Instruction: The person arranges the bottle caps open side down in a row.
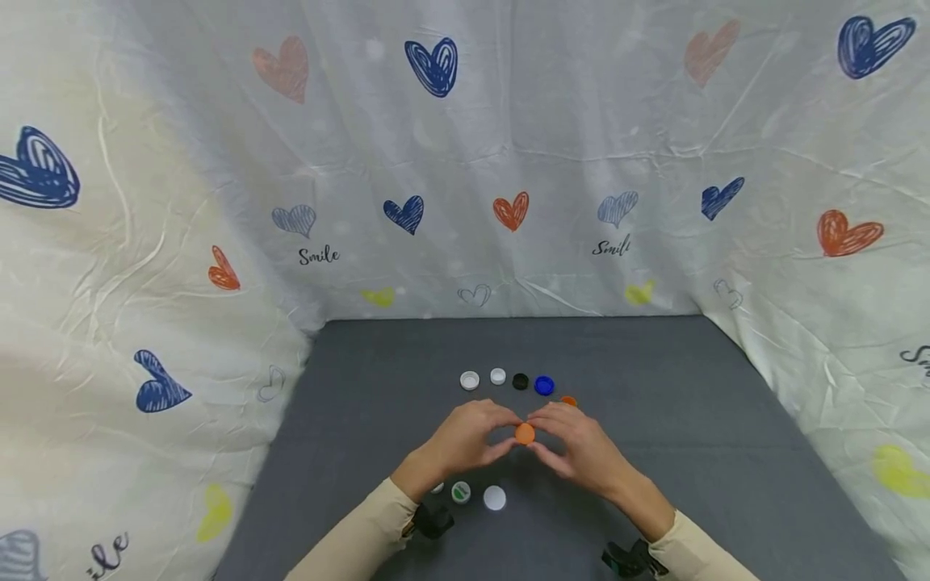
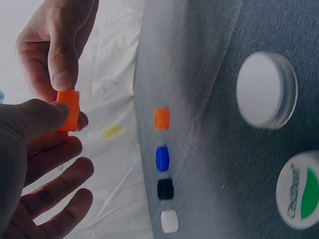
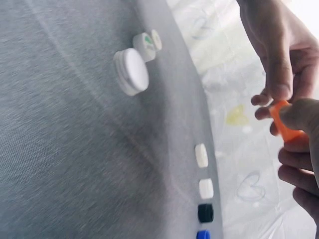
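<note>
Between my two hands, an orange bottle cap (image 1: pixel 525 434) is held up above the dark cloth. My left hand (image 1: pixel 472 433) pinches it from one side with thumb and fingers. From the opposite side my right hand (image 1: pixel 581 448) pinches the same cap. In the left wrist view the left thumb presses on the face of the orange cap (image 2: pixel 71 103), and the other left fingers are spread apart. The right wrist view has the orange cap (image 3: pixel 286 128) tilted, with both thumbs on it. A second orange cap (image 1: pixel 569 400) lies just beyond the right hand, partly covered by it.
Beyond the hands a row continues leftward: a blue cap (image 1: pixel 544 386), a black cap (image 1: pixel 520 382) and two white caps (image 1: pixel 497 376). Nearer me lie a white lid (image 1: pixel 495 498), a white-and-green lid (image 1: pixel 461 492) and another pale lid (image 1: pixel 437 488) partly behind the left wrist.
</note>
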Tool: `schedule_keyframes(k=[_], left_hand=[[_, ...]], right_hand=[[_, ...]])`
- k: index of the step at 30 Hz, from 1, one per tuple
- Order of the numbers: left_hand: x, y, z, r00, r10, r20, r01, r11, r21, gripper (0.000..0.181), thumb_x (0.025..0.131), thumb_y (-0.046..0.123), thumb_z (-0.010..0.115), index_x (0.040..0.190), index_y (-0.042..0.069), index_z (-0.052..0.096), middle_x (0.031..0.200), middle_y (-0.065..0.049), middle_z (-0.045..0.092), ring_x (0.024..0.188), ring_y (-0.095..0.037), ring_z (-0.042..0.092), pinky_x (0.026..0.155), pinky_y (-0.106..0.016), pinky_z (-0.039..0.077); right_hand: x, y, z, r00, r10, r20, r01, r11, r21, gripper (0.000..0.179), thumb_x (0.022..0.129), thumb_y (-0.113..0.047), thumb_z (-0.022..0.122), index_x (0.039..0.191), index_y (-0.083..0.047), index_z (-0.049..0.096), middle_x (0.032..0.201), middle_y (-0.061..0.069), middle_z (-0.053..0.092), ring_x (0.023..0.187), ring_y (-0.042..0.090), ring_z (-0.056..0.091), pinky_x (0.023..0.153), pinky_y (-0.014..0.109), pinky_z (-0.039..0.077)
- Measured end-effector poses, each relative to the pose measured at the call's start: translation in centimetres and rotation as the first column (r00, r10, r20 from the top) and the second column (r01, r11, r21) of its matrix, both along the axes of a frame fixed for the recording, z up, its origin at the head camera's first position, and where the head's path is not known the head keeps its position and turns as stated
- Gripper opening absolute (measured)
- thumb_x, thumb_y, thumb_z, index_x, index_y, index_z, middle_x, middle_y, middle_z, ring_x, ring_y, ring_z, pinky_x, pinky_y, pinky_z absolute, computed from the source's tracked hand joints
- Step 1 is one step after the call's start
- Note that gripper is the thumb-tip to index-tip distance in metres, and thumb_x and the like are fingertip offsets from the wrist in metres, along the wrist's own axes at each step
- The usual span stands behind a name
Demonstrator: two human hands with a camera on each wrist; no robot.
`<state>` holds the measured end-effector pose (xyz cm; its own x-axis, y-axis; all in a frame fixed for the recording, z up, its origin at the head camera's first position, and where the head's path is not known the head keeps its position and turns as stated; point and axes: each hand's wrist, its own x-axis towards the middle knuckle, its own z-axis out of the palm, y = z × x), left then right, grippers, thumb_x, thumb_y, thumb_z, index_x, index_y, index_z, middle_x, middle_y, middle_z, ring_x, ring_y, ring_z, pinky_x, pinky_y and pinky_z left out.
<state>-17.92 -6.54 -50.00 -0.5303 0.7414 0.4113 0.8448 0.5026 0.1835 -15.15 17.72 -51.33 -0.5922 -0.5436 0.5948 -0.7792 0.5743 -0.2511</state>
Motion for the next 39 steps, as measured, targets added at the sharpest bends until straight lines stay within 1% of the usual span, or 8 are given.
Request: schedule_keyframes(k=[5,10,17,21,24,27,33,39], left_hand=[[0.8,0.9,-0.7,0.999,-0.041,0.031,0.044,0.994,-0.105,0.023,0.091,0.033,0.075,0.11,0.021,0.075,0.105,0.011,0.075,0.094,-0.005,0.066,0.082,-0.022,0.053],[1.6,1.5,-1.5,0.998,-0.067,0.016,0.069,0.978,-0.199,0.018,0.09,0.036,0.074,0.105,0.025,0.077,0.1,0.013,0.075,0.088,-0.004,0.065,0.075,-0.023,0.052],[2.2,2.2,-2.7,0.997,-0.044,0.071,0.066,0.937,-0.344,0.014,0.088,0.039,0.076,0.099,0.031,0.077,0.093,0.018,0.074,0.082,-0.005,0.061,0.068,-0.026,0.047],[2.7,2.5,-3.4,0.998,-0.041,0.048,0.057,0.909,-0.413,0.011,0.086,0.04,0.077,0.093,0.033,0.076,0.088,0.02,0.071,0.082,-0.006,0.062,0.067,-0.027,0.046],[3.2,2.7,-3.7,0.999,-0.05,0.007,0.048,0.899,-0.436,0.009,0.085,0.042,0.077,0.09,0.034,0.075,0.084,0.02,0.07,0.079,-0.007,0.061,0.065,-0.027,0.044],[3.7,2.9,-4.1,0.997,-0.054,-0.059,0.023,0.899,-0.437,0.008,0.085,0.044,0.077,0.087,0.036,0.075,0.081,0.02,0.069,0.076,-0.007,0.06,0.063,-0.027,0.042],[4.3,3.0,-5.2,0.982,-0.047,-0.181,-0.04,0.895,-0.445,0.011,0.088,0.043,0.072,0.084,0.033,0.073,0.077,0.016,0.067,0.073,-0.009,0.058,0.065,-0.028,0.044],[4.1,2.9,-5.0,0.989,-0.003,-0.145,-0.061,0.898,-0.435,0.015,0.083,0.048,0.073,0.086,0.034,0.073,0.081,0.015,0.069,0.075,-0.01,0.059,0.066,-0.031,0.047]], right_hand=[[1.1,0.9,-0.9,0.996,0.031,0.083,-0.034,0.998,0.043,0.027,0.085,-0.029,0.082,0.108,-0.017,0.075,0.11,-0.006,0.071,0.105,0.013,0.066,0.087,0.041,0.056],[2.0,1.2,-2.6,0.99,0.069,0.119,-0.076,0.996,0.051,0.024,0.085,-0.028,0.082,0.106,-0.019,0.075,0.107,-0.009,0.07,0.101,0.009,0.065,0.084,0.036,0.056],[3.1,0.9,-4.6,0.981,0.075,0.181,-0.088,0.994,0.065,0.02,0.087,-0.029,0.08,0.105,-0.022,0.074,0.105,-0.013,0.068,0.099,0.005,0.064,0.084,0.035,0.056],[3.6,0.7,-5.6,0.983,0.062,0.174,-0.079,0.993,0.091,0.021,0.085,-0.03,0.081,0.103,-0.022,0.075,0.104,-0.013,0.069,0.1,0.007,0.065,0.087,0.038,0.056],[3.8,0.7,-6.3,0.982,0.061,0.178,-0.082,0.991,0.11,0.021,0.085,-0.029,0.081,0.103,-0.021,0.076,0.105,-0.011,0.069,0.101,0.008,0.066,0.092,0.041,0.055],[4.0,0.6,-6.6,0.983,0.054,0.173,-0.077,0.989,0.128,0.021,0.083,-0.028,0.083,0.102,-0.02,0.077,0.105,-0.01,0.069,0.102,0.01,0.066,0.095,0.044,0.054],[4.3,0.4,-6.7,0.991,0.038,0.125,-0.059,0.985,0.164,0.022,0.081,-0.026,0.084,0.099,-0.017,0.077,0.103,-0.006,0.069,0.101,0.014,0.065,0.094,0.044,0.054],[4.2,0.6,-6.4,0.991,0.006,0.132,-0.032,0.98,0.199,0.023,0.083,-0.032,0.082,0.101,-0.018,0.076,0.104,-0.008,0.068,0.102,0.013,0.065,0.095,0.041,0.053]])
